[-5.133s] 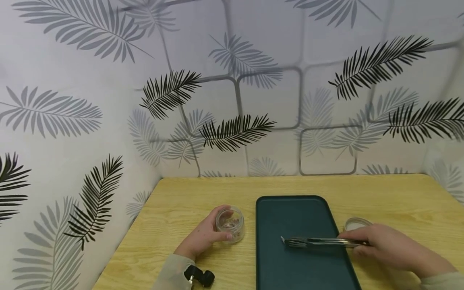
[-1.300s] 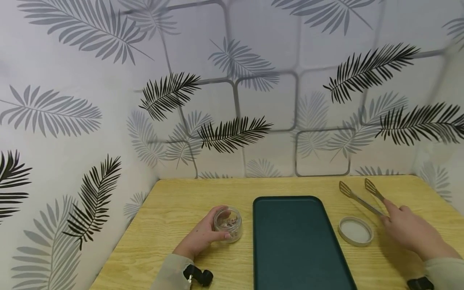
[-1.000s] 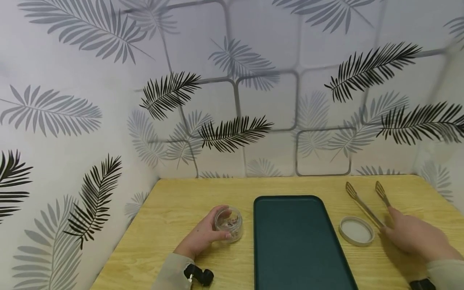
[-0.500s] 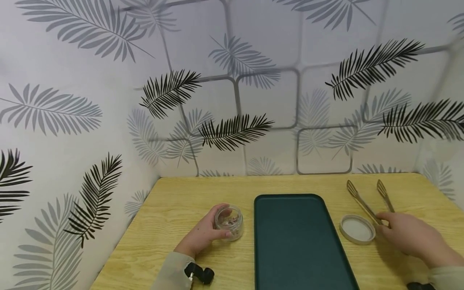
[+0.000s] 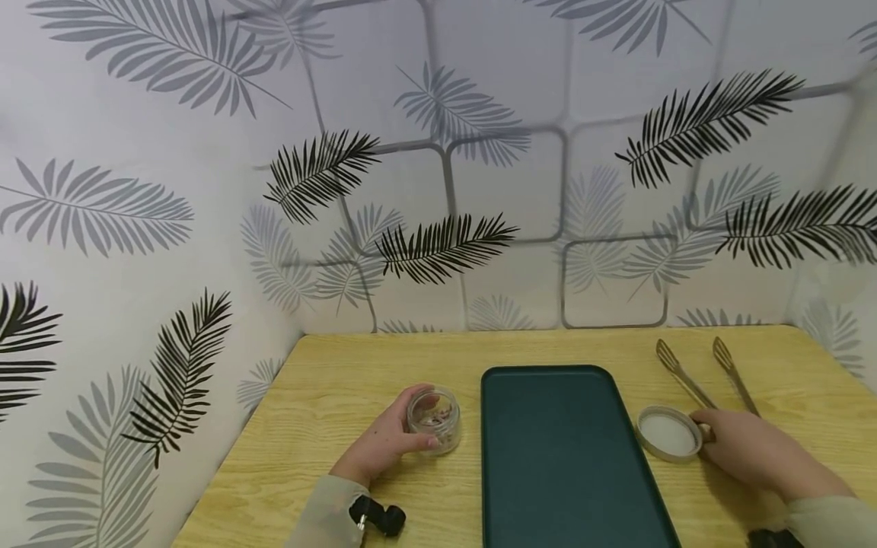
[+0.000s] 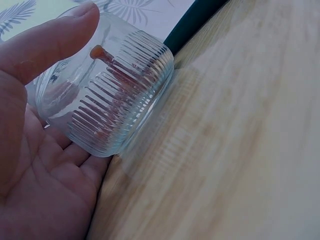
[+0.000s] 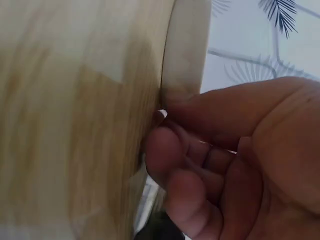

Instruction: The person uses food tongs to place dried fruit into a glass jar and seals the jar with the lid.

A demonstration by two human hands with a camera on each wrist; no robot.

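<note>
My left hand [image 5: 387, 441] holds a small clear glass jar [image 5: 438, 426] upright on the table, thumb on the near side and fingers around the far side. Through the ribbed wall of the jar [image 6: 117, 95] small reddish-brown pieces show in the left wrist view. At the right, my right hand [image 5: 754, 453] pinches the edge of a round, pale-centred lid [image 5: 668, 434] beside the tray. Thumb and curled fingers of the right hand [image 7: 215, 135] meet at the lid's pale rim [image 7: 185, 50] in the right wrist view. The spread metal tongs [image 5: 685, 378] lie behind that hand, their handle end hidden.
A long dark green tray [image 5: 562, 457] lies on the wooden table [image 5: 384, 358] between the two hands. The tongs' other arm [image 5: 736, 377] reaches toward the table's back edge. Behind stands a leaf-patterned wall [image 5: 507, 190].
Earlier my right hand held the tongs over the tray, then laid them at the right and let go. It has now moved left onto the lid, which has shifted slightly left. Left hand unchanged.
</note>
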